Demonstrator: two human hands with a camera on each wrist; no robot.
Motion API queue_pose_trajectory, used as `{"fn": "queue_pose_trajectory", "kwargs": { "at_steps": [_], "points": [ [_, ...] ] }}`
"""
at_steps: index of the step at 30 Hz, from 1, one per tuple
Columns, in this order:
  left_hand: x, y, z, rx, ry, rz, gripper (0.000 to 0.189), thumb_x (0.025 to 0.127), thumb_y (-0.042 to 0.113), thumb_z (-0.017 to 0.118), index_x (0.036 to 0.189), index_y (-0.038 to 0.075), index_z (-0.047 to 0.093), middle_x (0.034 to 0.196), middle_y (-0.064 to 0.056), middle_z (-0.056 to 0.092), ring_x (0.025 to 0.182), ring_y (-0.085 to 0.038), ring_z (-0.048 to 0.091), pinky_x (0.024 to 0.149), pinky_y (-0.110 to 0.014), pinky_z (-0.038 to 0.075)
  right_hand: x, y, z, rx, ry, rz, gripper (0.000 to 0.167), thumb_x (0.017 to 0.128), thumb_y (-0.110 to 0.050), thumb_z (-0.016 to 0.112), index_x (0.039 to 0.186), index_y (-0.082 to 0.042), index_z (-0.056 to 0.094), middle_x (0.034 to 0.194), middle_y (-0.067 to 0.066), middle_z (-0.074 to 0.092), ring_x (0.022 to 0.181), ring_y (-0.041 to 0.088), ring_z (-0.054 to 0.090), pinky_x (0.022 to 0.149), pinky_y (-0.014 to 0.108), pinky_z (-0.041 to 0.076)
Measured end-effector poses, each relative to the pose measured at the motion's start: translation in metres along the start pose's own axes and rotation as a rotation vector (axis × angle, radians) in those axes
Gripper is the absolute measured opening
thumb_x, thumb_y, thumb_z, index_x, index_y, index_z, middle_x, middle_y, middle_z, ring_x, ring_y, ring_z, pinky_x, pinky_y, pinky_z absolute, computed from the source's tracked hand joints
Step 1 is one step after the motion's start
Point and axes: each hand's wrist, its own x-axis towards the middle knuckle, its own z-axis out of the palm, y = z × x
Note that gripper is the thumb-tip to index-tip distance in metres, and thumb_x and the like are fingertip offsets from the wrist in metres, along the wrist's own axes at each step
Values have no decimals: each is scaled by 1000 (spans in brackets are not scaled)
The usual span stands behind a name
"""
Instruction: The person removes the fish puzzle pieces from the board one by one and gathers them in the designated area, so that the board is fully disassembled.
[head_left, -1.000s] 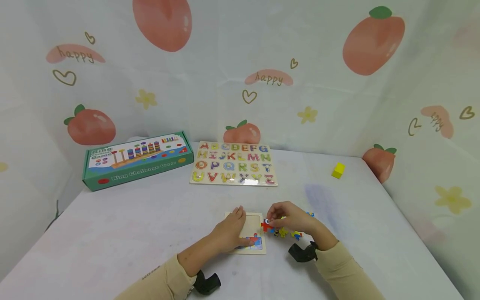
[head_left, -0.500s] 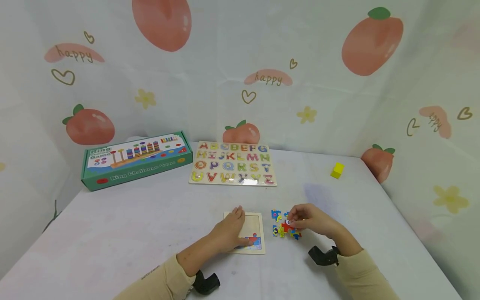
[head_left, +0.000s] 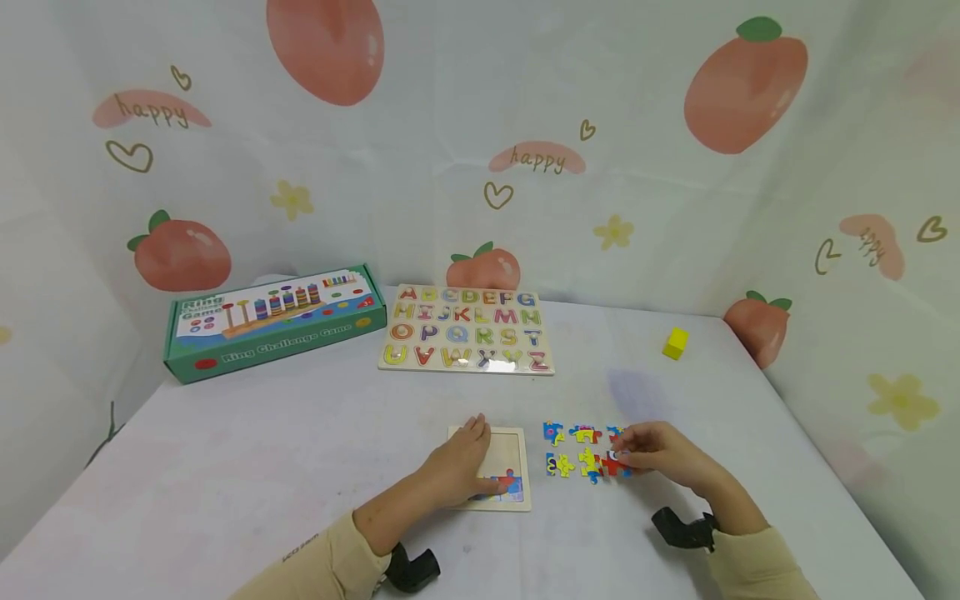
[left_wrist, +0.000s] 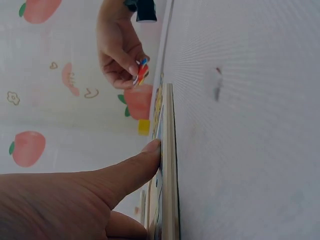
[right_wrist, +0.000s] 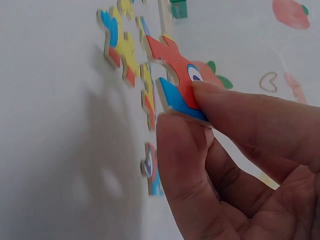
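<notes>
My left hand [head_left: 453, 465] rests on a square wooden puzzle tray [head_left: 504, 446], fingers stretched toward its far edge. Its thumb presses on jigsaw pieces [head_left: 512, 488] lying in the tray's near right corner; the palm hides the tray's left part. Right of the tray, my right hand [head_left: 667, 454] pinches a red and blue jigsaw piece [right_wrist: 181, 62] with a printed eye, between thumb and finger. In the right wrist view this piece is tilted and held above the table. Several loose pieces [head_left: 561, 465], yellow, blue and red, lie in two rows beside the tray.
At the back stands a wooden alphabet board [head_left: 465, 329], with a green ring game box [head_left: 277, 321] to its left. A yellow block [head_left: 676, 342] sits at the back right. A printed curtain [head_left: 420, 167] hangs behind the white table [head_left: 300, 442].
My right hand has moved right, away from the tray, with the red piece still pinched, uncovering more loose pieces. The left hand has stayed on the tray.
</notes>
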Motion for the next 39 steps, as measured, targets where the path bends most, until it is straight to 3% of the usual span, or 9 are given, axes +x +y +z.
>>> {"fn": "queue_pose_trajectory", "kwargs": {
  "at_steps": [12, 28, 39],
  "points": [
    [3, -2, 3, -10, -5, -22, 91, 78, 47, 70, 141, -7, 32, 152, -20, 26, 142, -32, 24, 111, -44, 31, -11, 14, -7, 12, 66, 99, 34, 84, -22, 69, 102, 6, 61, 83, 2, 59, 71, 8, 56, 62, 24, 53],
    [3, -1, 2, -13, -2, -19, 90, 79, 46, 70, 141, -7, 33, 152, -20, 26, 142, -32, 24, 110, -45, 32, -4, 24, 2, -17, 175, 132, 34, 81, -22, 72, 95, 6, 60, 76, 0, 57, 68, 8, 53, 59, 21, 51],
    [2, -1, 2, 4, -1, -14, 89, 79, 46, 70, 141, -7, 33, 151, -20, 26, 141, -32, 24, 110, -45, 32, -3, 24, 4, -19, 193, 133, 34, 82, -22, 71, 96, 6, 60, 76, 1, 57, 66, 9, 52, 57, 21, 49]
  ]
}}
